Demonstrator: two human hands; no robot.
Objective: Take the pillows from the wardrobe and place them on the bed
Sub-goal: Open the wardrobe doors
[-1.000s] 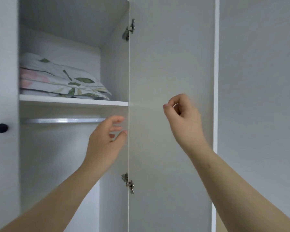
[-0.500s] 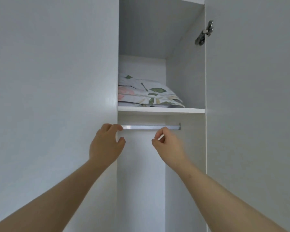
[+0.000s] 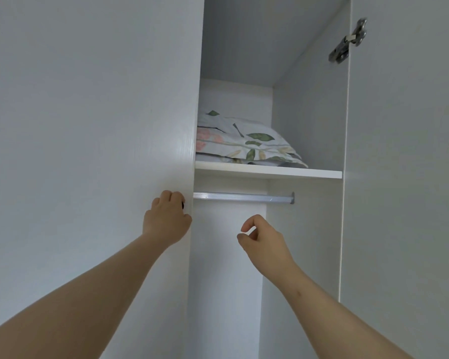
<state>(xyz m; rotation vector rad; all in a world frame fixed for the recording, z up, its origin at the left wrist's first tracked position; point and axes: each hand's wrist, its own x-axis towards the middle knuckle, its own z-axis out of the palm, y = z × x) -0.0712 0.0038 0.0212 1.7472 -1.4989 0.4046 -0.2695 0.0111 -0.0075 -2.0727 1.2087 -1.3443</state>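
While pillows [image 3: 244, 143] lie above, left grip [image 3: 166, 221] clasps knob [image 3: 183, 204]; right [image 3: 265, 242] empty.

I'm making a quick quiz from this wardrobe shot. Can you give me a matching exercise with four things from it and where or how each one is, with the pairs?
Things:
1. pillows
2. hanging rail
3. left hand
4. right hand

Places or states:
A. empty, fingers loosely curled, in front of the open compartment
B. stacked on the shelf
C. closed on the dark knob at the door edge
D. just below the shelf

Pairs: 1-B, 2-D, 3-C, 4-A
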